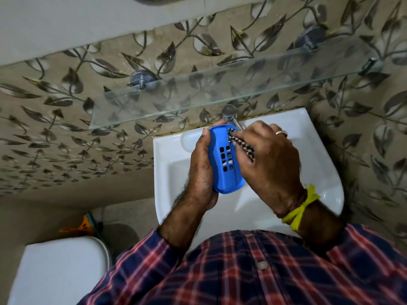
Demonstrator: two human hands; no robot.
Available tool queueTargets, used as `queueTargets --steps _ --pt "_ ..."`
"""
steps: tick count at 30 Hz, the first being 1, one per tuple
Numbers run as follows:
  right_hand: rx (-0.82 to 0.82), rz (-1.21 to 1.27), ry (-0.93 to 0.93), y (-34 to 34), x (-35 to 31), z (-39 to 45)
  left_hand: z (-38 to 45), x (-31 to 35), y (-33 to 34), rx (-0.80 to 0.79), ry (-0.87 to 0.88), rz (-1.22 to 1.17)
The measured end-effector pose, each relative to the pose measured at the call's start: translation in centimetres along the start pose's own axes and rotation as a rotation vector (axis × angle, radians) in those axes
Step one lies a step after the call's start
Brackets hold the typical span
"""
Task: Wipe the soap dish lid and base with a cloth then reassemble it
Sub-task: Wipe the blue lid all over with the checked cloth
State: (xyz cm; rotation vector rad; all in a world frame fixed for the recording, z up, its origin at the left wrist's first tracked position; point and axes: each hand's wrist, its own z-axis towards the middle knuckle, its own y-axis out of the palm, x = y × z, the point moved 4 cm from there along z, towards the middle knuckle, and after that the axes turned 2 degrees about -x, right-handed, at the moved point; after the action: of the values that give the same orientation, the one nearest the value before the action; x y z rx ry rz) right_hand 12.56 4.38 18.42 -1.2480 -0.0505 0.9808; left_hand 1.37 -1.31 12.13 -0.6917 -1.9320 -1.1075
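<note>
A blue plastic soap dish part (222,172) with several square drain holes is held above the white sink. My left hand (201,170) grips it from the left side, fingertips curled over its far end. My right hand (267,164) pinches a dark checked cloth (242,144) and presses it against the dish's upper right part. Most of the cloth is hidden under my right hand. I cannot tell whether this blue piece is the lid or the base. No second blue piece is in view.
The white sink (326,168) lies below my hands, with a chrome tap (230,113) at its back. A glass shelf (220,93) juts from the leaf-patterned wall above it. A white toilet tank lid (59,271) sits at lower left, orange items (83,225) behind it.
</note>
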Motion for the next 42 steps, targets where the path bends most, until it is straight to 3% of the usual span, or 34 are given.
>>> queueTargets --steps 3,7,11,15,19,23,26,30,34,37,42 --pt "-0.005 -0.032 -0.076 0.3 -0.8 -0.3 0.0 0.1 -0.3 0.008 0.016 -0.002" --pt "0.019 -0.007 0.0 0.1 -0.5 0.7 -0.1 0.4 0.0 0.04 0.083 0.042" --pt "-0.106 -0.01 -0.081 0.8 -0.7 -0.5 0.3 0.7 -0.7 0.07 0.066 0.006" --pt "-0.065 0.057 0.047 0.9 0.3 -0.5 0.7 0.8 -0.5 0.036 0.093 0.018" --pt "-0.08 0.058 -0.063 1.0 -0.4 -1.0 0.7 0.9 -0.8 0.042 0.082 -0.013" --pt "-0.055 0.097 0.011 0.6 0.2 -1.0 0.6 1.2 -0.3 0.049 0.093 0.007" --pt "-0.106 0.1 -0.118 0.9 -0.2 -1.9 0.7 1.7 -0.9 0.047 0.085 -0.022" --pt "-0.106 0.154 -0.022 0.7 0.2 -2.1 1.1 2.3 -0.8 0.039 0.13 0.0" --pt "-0.187 0.074 -0.18 0.5 -0.1 -2.1 0.9 2.5 -0.8 0.048 0.142 -0.003" --pt "-0.189 -0.036 -0.147 -0.1 0.0 -1.9 1.0 2.8 -0.4 0.063 0.148 0.034" --pt "-0.365 -0.181 -0.176 0.7 -0.7 -2.3 1.1 2.5 0.1 0.118 0.177 0.147"
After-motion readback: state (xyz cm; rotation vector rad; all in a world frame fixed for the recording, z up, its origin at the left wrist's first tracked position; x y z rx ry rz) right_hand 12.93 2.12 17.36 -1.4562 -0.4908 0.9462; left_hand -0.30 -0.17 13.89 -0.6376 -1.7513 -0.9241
